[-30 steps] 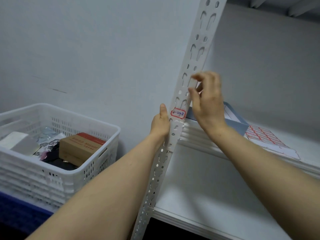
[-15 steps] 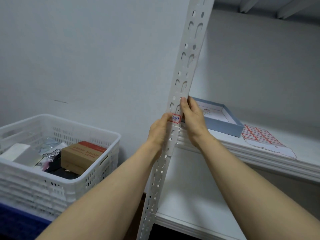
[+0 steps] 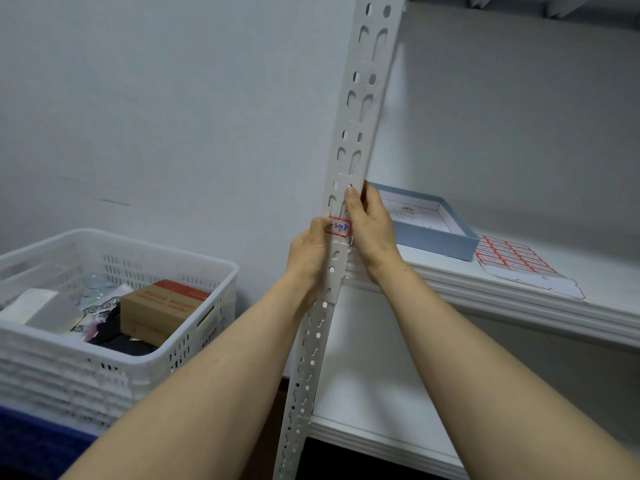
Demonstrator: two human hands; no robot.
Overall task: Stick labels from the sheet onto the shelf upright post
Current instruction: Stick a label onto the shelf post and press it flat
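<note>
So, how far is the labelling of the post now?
Done: one red-bordered label sits on the upright post. In hand: the left hand and right hand grip the post at both sides of it, the left thumb pressing its edge. Left: the sheet on the shelf holds many more labels to stick.

There are two hands: left hand (image 3: 308,259) and right hand (image 3: 371,233). There is one shelf post (image 3: 360,116), one stuck label (image 3: 340,227), one label sheet (image 3: 519,268), one blue box (image 3: 437,244), one white basket (image 3: 86,382), one brown box (image 3: 156,310), and two shelves: top shelf (image 3: 606,296) and bottom shelf (image 3: 374,393).
</note>
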